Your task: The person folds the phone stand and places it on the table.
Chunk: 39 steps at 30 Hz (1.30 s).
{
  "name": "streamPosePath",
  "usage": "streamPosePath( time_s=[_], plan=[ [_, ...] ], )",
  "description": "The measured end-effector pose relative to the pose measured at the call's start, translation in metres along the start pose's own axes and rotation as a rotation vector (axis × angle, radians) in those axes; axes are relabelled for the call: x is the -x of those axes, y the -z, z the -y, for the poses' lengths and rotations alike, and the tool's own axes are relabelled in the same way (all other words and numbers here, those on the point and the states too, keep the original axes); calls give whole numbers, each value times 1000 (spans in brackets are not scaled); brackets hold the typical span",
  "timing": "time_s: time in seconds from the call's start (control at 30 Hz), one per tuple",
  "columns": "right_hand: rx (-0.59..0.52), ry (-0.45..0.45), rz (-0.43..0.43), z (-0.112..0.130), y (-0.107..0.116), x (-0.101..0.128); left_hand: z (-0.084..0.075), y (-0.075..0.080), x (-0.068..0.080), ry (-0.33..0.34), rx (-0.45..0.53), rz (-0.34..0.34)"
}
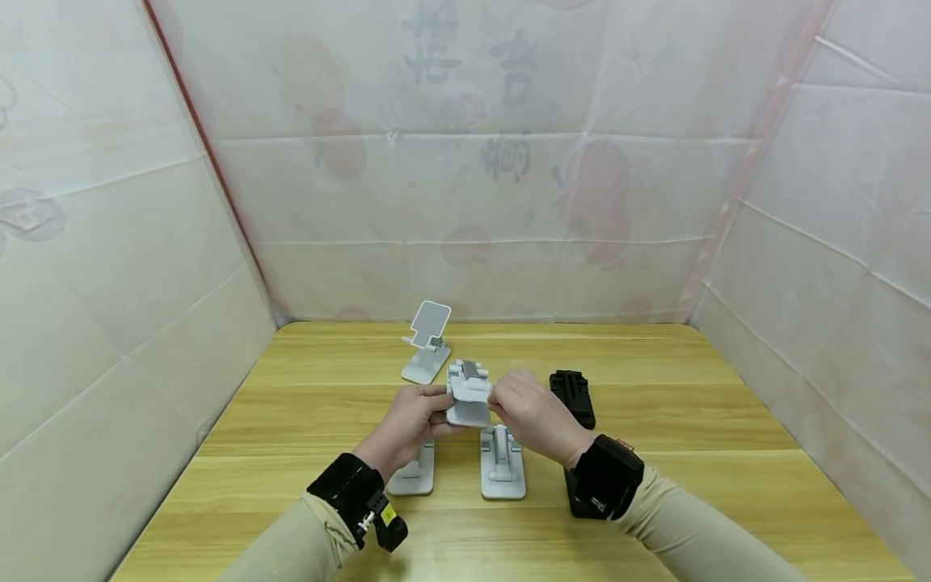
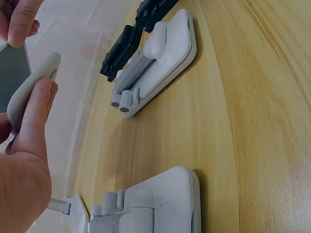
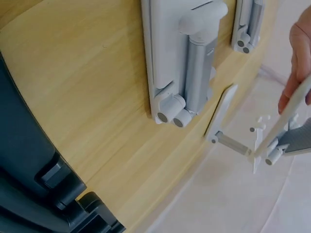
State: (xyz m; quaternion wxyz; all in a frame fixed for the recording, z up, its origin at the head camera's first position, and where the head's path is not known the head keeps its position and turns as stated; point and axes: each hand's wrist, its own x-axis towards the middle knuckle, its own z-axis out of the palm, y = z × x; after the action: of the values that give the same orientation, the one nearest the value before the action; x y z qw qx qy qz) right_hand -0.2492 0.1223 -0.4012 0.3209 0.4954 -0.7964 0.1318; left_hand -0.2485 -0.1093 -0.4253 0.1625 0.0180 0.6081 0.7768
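Note:
A white folding phone stand (image 1: 469,414) is held up above the table in front of me. My left hand (image 1: 409,420) grips its base from the left side, thumb on top and fingers beneath. At the opposite edge, the curled fingers of my right hand (image 1: 534,414) pinch the upper plate, which sits at an angle over the base. The left wrist view shows the rounded base edge (image 2: 29,87) in my left hand, with the plate's grey face (image 2: 13,73) beside it. In the right wrist view the stand (image 3: 286,114) appears at the right edge; my right hand is out of that view.
Two folded white phone stands (image 1: 502,477) (image 1: 413,482) lie nearer me on the wooden table (image 1: 291,428). Behind stands an unfolded one (image 1: 431,322), plate raised. A black stand (image 1: 575,396) lies to the right, another black one (image 1: 579,501) partly under my right wrist. Cloth walls (image 1: 465,202) enclose the table.

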Motion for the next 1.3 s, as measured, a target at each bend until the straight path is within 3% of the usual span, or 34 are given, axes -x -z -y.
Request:
streamPosePath(
  time_s=[0.6, 0.87, 1.13, 1.3],
  plan=[
    [114, 109, -4, 5, -4, 2, -2, -1, 5, -18, 98, 60],
    [122, 159, -2, 5, -7, 4, -2, 0, 5, -23, 78, 66],
    [-53, 17, 10, 3, -7, 5, -2, -1, 3, -13, 133, 24],
    [-293, -203, 7, 0, -7, 8, -3, -2, 3, -17, 129, 39]
  ],
)
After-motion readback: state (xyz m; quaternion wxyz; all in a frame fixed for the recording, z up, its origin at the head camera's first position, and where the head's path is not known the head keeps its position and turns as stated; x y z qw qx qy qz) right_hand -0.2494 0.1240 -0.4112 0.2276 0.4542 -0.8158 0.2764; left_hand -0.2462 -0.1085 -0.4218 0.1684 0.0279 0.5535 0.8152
